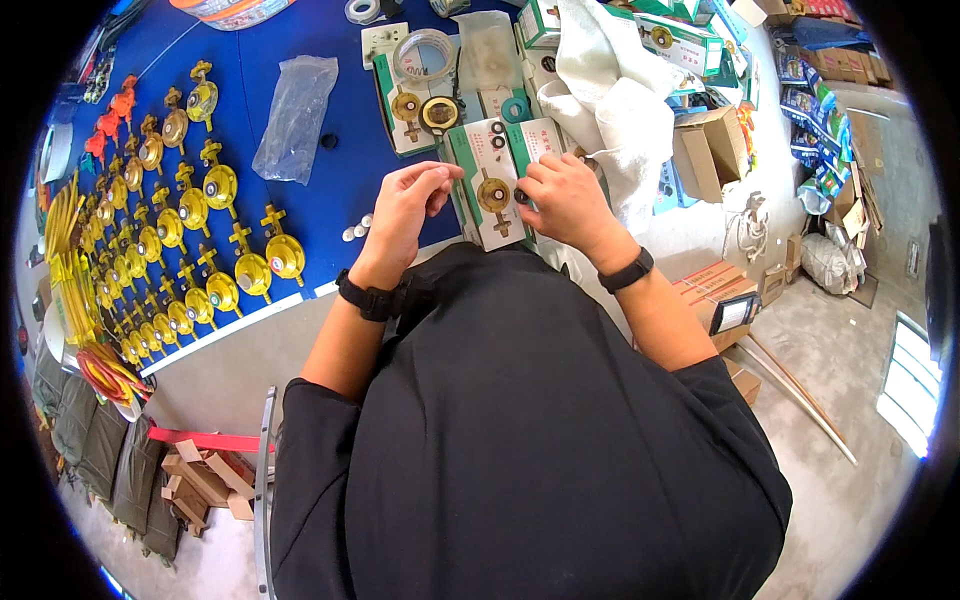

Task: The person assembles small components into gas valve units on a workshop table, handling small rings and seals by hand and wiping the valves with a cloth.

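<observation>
A green and white box [480, 165], printed with a picture of a brass regulator, lies at the table's front edge between my hands. Over its left side is my left hand [408, 208], thumb and index finger pinched together; whatever they hold is too small to make out. My right hand [568, 203] is closed at the box's right side, a small black ring [521, 196] at its fingertips. Two black rubber rings [498, 134] rest on top of the box. Just beyond it sits a round black and brass-coloured part [439, 115].
Rows of yellow gas regulators [222, 187] cover the blue table [345, 95] at left. A clear plastic bag [295, 118], tape roll [424, 55] and small white pieces [356, 228] lie nearer. White cloth [625, 125] and an open carton [710, 150] are at right.
</observation>
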